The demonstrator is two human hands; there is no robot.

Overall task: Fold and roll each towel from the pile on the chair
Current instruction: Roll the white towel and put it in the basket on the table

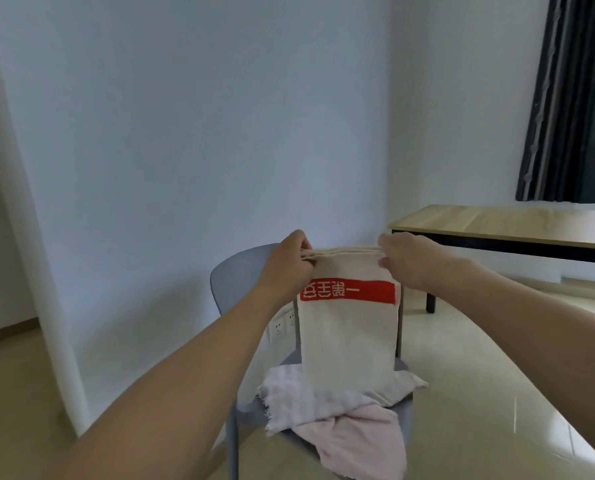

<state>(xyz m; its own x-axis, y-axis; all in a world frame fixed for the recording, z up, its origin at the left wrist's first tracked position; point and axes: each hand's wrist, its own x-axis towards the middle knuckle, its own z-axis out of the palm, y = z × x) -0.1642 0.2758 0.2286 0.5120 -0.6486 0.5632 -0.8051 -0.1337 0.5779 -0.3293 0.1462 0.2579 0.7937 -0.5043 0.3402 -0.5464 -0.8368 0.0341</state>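
A cream towel [348, 341] with a red band of white characters hangs folded in front of me. My left hand [291, 263] pinches its top left corner, where several layers bunch together. My right hand [407, 259] pinches the top right corner. The towel's lower end rests on the pile on the grey chair [235, 282]. That pile holds a pale pink towel [355, 434], which drapes over the seat's front edge, and a whitish striped towel [289, 393] at its left.
A wooden table [503, 225] with a dark frame stands at the right, under a dark curtain [573, 98]. White walls rise behind the chair, with wall sockets [282, 325] low down. The floor [497, 393] is pale and glossy.
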